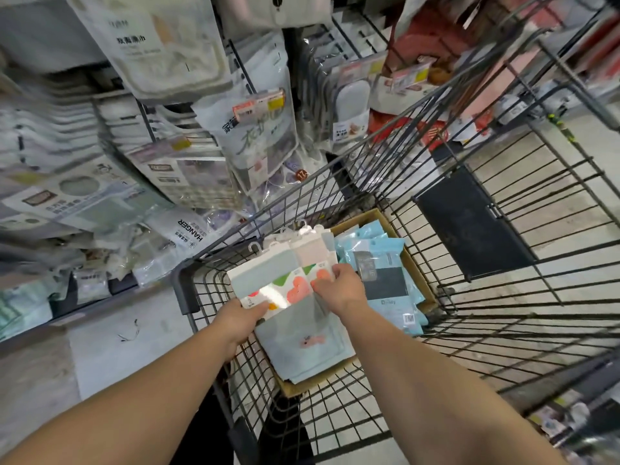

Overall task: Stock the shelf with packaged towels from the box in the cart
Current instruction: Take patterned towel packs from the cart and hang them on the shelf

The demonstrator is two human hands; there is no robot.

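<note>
Reaching into the wire cart beside a crowded shelf, a worker's left hand pinches the near edge of the packaged towels held over the cardboard box; the right hand curls over the stack's far side. Squaring the packs and keeping their hanger hooks aligned should ease the lift out.

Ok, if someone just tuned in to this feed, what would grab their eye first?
Both hands, left hand and right hand, gripping a fanned bundle of packaged towels over the cardboard box inside the wire cart. Light-blue packs fill the box's right side; crowded hanging packages loom above.
</note>
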